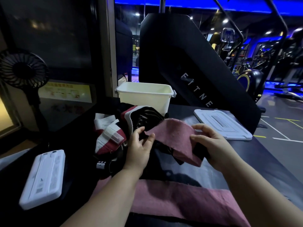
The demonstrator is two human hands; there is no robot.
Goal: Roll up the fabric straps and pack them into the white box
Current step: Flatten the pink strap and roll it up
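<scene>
Gym interior, dim — blue strip lighting (164, 5) overhead. Black machine (180, 54) lettered "FITNE". Grey floor (282, 110) with white and yellow lines. Exercise bikes (250, 79), possibly, at right. Black fan (23, 69) at left — dark glass panel (49, 30) behind.

left forearm (105, 197): bare, enters from the bottom edge, angled up and to the right.
left hand (139, 148): back faces the camera, fingers curled; thumb and fingertips pinch the left end of the pink strap (172, 133).
right forearm (262, 194): bare, enters from the lower right corner, angled up and to the left.
right hand (211, 145): thumb lies on top of the strap's right part, the other fingers curl round behind its upper edge; grip closed on the fabric.
spacing: hands level with each other and near, not touching; the strap spans the gap between them.
wrists: both roughly straight.
</scene>
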